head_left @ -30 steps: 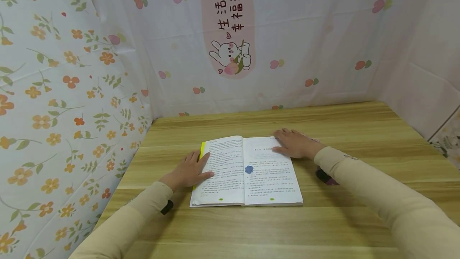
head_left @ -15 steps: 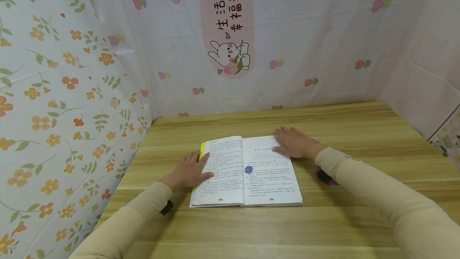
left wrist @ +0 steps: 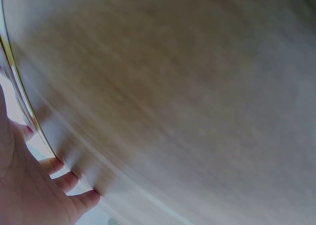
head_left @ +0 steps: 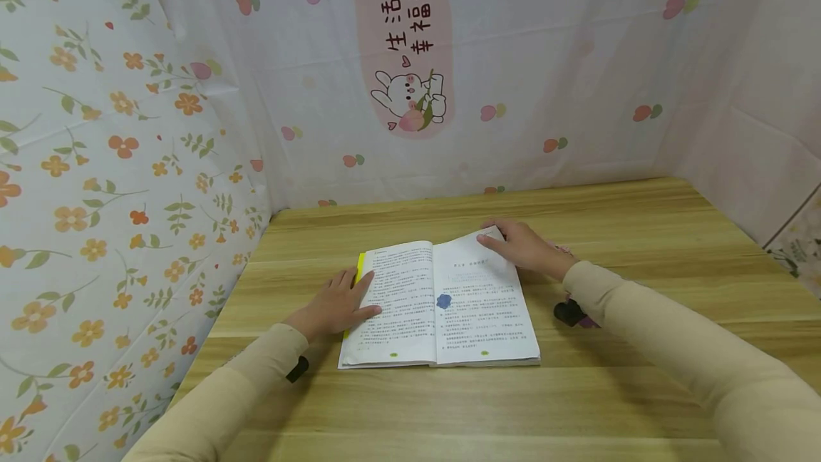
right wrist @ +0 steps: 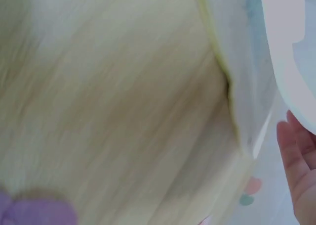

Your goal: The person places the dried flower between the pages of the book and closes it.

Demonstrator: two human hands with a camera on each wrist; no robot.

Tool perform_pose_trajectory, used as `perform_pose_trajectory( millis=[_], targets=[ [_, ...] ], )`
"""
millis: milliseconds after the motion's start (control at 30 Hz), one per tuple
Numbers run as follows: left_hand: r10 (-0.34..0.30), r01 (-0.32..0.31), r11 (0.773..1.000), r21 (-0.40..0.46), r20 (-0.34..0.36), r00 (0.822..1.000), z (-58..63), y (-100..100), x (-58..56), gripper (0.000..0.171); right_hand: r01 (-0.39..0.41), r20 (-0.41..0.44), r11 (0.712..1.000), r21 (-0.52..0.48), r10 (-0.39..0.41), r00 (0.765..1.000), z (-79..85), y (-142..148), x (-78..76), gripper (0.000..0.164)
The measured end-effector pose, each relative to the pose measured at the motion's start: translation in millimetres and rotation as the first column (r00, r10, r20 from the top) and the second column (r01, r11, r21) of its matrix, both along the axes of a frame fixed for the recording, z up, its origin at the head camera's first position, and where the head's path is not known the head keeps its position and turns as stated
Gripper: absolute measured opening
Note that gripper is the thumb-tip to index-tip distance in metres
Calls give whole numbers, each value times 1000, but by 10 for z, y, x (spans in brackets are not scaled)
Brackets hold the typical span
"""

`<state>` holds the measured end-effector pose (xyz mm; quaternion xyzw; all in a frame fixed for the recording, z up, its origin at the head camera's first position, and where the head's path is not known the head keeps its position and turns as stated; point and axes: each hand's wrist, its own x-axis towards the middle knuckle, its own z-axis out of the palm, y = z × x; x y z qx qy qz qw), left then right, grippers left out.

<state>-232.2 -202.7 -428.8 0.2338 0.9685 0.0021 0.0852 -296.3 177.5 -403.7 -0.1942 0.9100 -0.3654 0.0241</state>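
Observation:
An open book (head_left: 404, 305) of printed text lies on the wooden table in the head view. My right hand (head_left: 522, 244) pinches the upper right corner of the right-hand page (head_left: 484, 326), thumb on top and fingers behind. That corner is raised; in the right wrist view the page (right wrist: 279, 62) curves up, apart from the rest of the book (right wrist: 242, 76). Along the book's left edge rests my left hand (head_left: 333, 307), its fingers spread and its thumb on the left page. The left wrist view shows these fingertips (left wrist: 89, 199) touching the table beside the book.
The wooden table (head_left: 385, 412) reaches back to a patterned cloth (head_left: 545, 77), with a floral cloth (head_left: 128, 234) at its left. A blue flower shape (head_left: 444, 301) lies near the book's fold. A dark strap piece (head_left: 567, 312) hangs under my right wrist.
My right hand has gone from lying flat on the page's upper right to pinching its corner, which has risen and bent toward the left. The left hand has stayed in place.

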Motion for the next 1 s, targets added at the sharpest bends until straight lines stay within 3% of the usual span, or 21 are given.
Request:
perform_pose_trajectory(
  millis=[133, 233, 433, 567, 700, 800, 1000],
  targets=[
    [-4, 4, 1000, 0, -5, 1000, 7, 4, -7, 81, 40, 98, 990, -134, -27, 995, 94, -16, 51, 65],
    [-8, 8, 1000, -4, -13, 1000, 10, 5, -10, 81, 62, 207, 959, -278, -3, 978, 147, -9, 77, 68],
    [-14, 14, 1000, 3, -23, 1000, 12, -5, -11, 81, 121, 366, 866, -486, 76, 927, 220, -14, 142, 69],
    [-22, 23, 1000, 14, -35, 999, -8, -25, -17, 83, 128, 420, 794, -594, 170, 891, 222, -52, 206, 70],
    [-26, 27, 1000, 16, -41, 999, -33, -40, -31, 84, 115, 436, 713, -692, 286, 853, 172, -127, 300, 62],
    [-23, 23, 1000, 12, -43, 999, -34, -34, -33, 83, 69, 410, 719, -691, 313, 857, 116, -204, 384, 50],
    [-1, 0, 1000, -16, -30, 1000, 1, 3, 1, 81, -100, 287, 810, -578, 316, 904, 10, -404, 569, 42]
  ],
)
